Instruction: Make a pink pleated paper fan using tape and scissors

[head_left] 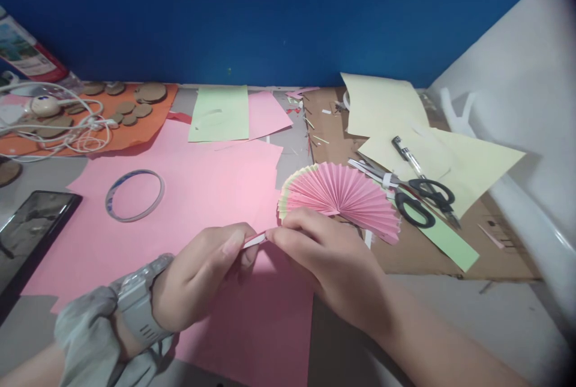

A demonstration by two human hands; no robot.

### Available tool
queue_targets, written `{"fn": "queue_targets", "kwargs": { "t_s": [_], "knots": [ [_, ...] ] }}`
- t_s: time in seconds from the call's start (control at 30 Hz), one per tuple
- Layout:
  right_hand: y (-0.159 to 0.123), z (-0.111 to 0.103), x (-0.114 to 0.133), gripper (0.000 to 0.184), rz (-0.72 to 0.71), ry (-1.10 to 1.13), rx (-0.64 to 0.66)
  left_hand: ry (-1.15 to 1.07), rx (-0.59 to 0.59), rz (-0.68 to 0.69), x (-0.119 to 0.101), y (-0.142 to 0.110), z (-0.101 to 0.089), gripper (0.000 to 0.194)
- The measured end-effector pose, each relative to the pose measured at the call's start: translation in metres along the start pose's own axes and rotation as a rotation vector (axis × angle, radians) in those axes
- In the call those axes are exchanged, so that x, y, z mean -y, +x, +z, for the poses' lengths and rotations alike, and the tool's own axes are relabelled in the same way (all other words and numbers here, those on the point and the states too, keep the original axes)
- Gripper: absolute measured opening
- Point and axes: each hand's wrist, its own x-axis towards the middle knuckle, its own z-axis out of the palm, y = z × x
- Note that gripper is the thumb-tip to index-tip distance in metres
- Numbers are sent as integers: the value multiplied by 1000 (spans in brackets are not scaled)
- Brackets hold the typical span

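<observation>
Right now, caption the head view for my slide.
Left hand pinches a thin strip, right hand at its end, over pink paper; pleated fan and scissors lie to the right.

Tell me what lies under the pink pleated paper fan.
Brown flat cardboard emerges right of the fan; a white strip peeks from its lower edge. Whatever the pleats cover is hidden.

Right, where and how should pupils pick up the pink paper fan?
Probably pinch the fan at its gathered centre, coming from the near side: the pleats converge there, along the near edge, while the far edge spreads into thin folds that might crush.
</observation>
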Motion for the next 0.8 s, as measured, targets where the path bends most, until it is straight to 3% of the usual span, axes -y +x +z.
{"fn": "queue_targets", "kwargs": {
  "t_s": [0.2, 0.6, 0.8],
  "knots": [
    [1, 0, -1, 18, -27, -28, -59, 194, 29, -33, -9, 3, -1, 41],
    [2, -2, 3, 18, 13, -35, -61, 260, 42, -14, -8, 3, -2, 42],
    [1, -4, 1, 18, -44, -93, -59, 257, -4, 1, -8, 3, -2, 43]
  ]
}}
